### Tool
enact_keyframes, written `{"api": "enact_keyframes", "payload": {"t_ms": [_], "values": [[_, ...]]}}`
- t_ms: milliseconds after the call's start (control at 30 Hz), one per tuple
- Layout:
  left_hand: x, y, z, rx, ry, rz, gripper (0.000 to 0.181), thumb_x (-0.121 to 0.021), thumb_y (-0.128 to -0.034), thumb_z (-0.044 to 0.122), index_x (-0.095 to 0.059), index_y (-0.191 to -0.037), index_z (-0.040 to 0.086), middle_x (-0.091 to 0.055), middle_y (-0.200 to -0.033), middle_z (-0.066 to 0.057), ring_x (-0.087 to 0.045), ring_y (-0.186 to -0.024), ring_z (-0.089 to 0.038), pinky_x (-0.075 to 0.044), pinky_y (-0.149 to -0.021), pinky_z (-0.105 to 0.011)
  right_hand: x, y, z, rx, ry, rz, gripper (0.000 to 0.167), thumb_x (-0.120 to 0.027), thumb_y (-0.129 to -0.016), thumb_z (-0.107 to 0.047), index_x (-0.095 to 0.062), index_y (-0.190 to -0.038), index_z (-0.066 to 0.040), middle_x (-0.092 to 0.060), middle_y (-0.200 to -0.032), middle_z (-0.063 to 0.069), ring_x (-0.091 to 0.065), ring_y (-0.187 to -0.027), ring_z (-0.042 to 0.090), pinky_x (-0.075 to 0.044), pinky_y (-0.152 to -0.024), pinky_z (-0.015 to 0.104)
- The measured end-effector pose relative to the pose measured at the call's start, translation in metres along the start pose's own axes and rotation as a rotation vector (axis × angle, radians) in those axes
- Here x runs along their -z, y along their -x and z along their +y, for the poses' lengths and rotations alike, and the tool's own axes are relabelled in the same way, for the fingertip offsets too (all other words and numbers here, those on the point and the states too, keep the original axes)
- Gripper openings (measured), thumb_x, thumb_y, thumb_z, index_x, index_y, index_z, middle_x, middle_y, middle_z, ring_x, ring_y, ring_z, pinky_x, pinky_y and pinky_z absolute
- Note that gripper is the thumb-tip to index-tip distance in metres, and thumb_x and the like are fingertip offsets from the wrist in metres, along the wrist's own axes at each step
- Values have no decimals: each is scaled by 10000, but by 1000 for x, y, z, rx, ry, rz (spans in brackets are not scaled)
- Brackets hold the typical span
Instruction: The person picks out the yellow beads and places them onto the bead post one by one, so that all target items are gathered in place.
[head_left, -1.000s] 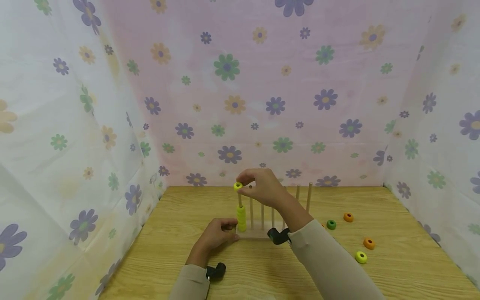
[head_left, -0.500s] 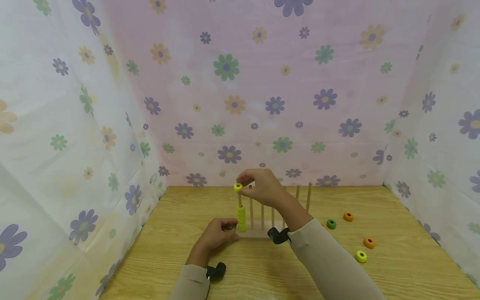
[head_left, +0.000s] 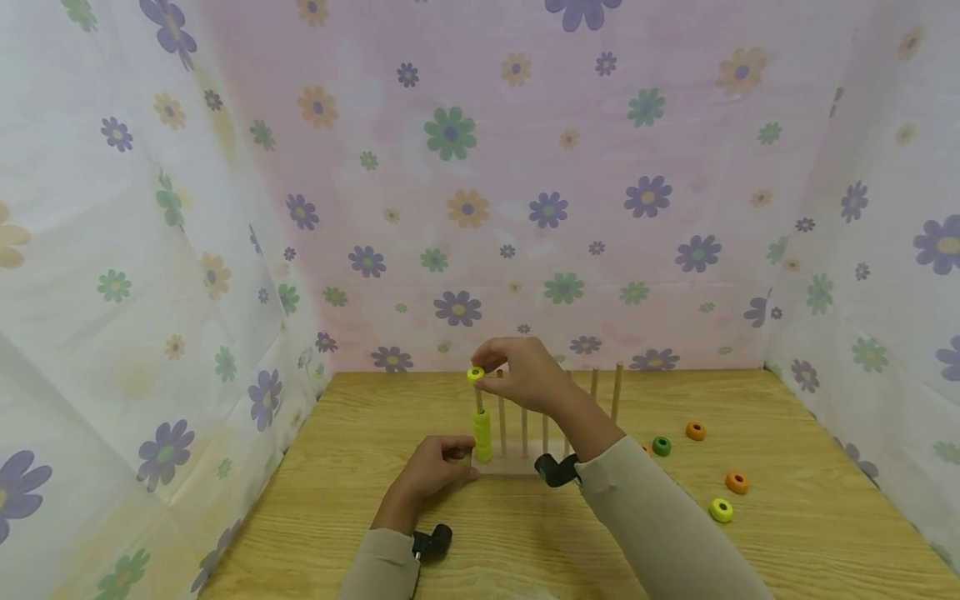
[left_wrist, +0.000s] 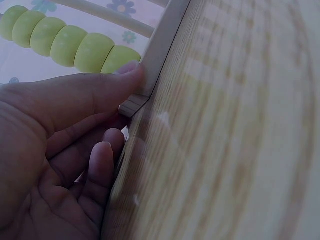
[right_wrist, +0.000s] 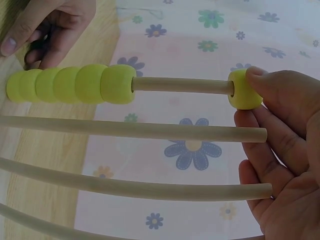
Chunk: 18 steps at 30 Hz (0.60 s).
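Note:
My right hand (head_left: 527, 375) pinches a yellow bead (right_wrist: 245, 91) between thumb and fingers, at the top end of the leftmost peg. In the right wrist view that peg (right_wrist: 182, 85) enters the bead's hole. Lower on the same peg, several yellow beads (head_left: 482, 436) sit stacked against each other, with bare wood above them. My left hand (head_left: 432, 470) holds the left end of the wooden peg stand (head_left: 513, 468). The left wrist view shows its thumb (left_wrist: 107, 90) on the base next to the lowest bead, and the other fingers curled by the base's end.
Other bare pegs (head_left: 524, 429) rise from the stand, partly behind my right arm. To the right on the wooden table (head_left: 300, 517) lie a green bead (head_left: 662, 446), orange beads (head_left: 738, 482) and a yellow bead (head_left: 721, 510). Flowered cloth (head_left: 525, 275) surrounds the table's back and sides.

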<state>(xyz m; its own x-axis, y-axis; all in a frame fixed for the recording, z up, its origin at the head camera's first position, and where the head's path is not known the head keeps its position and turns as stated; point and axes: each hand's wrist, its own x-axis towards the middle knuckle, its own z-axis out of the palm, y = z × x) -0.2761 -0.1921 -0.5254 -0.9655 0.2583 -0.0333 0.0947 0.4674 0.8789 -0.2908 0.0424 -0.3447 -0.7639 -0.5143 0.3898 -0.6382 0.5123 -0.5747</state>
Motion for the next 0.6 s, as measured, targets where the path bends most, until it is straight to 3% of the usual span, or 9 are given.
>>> {"api": "enact_keyframes", "payload": {"t_ms": [600], "values": [[0, -2, -4, -14, -13, 6, 497, -876, -848, 269, -723, -1316, 199, -697, -1215, -1, -607, -1102, -203, -526, -976, -464, 0, 0, 2, -2, -7, -10, 242, -812, -917, -197, -749, -1152, -194, -755, -1138, 1, -701, -1026, 125, -592, -912, 395]]}}
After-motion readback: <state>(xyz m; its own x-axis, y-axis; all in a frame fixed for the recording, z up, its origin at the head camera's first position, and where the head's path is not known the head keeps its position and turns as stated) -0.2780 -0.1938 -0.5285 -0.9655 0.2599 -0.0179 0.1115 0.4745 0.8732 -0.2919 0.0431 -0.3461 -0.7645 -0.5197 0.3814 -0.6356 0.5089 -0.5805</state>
